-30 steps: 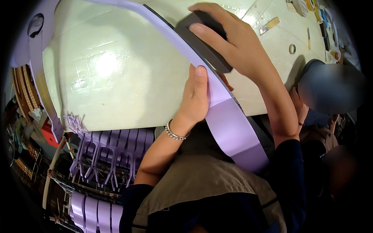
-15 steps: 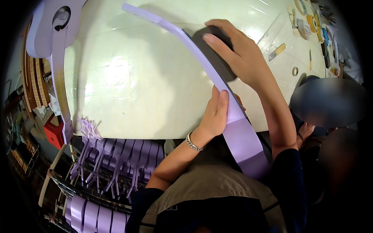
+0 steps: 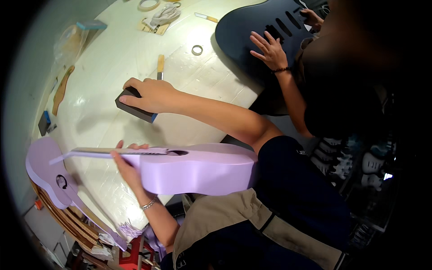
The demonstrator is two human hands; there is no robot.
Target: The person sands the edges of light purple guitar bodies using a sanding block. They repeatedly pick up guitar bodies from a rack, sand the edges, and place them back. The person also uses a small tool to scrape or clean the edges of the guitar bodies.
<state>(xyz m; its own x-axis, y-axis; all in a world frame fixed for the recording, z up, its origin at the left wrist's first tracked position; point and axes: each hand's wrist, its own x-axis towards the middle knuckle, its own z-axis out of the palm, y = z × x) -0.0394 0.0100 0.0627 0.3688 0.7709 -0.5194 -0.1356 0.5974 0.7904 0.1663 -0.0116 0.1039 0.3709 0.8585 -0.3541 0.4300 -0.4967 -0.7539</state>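
Note:
A lilac ukulele (image 3: 198, 173) lies across my lap on its side, its neck pointing left. My left hand (image 3: 130, 173) is wrapped round the neck near the body, thumb and fingertips showing on either side. Above the neck and apart from it, my right hand (image 3: 150, 95) grips a dark grey sanding block (image 3: 137, 107) with a blue strip at one end. Part of the sound hole shows on the ukulele's top, which faces away from me.
At the right, another person's hand (image 3: 272, 51) rests over a dark guitar body (image 3: 238, 36). The pale table (image 3: 103, 130) carries a brush (image 3: 160, 67), a tape roll (image 3: 196, 50) and a cutter (image 3: 206, 17). A second lilac ukulele (image 3: 45, 166) stands at the left.
My view has swung to the right. The sanding block, earlier against the neck's fingerboard side, is now lifted away from it in my right hand. My left hand still holds the neck.

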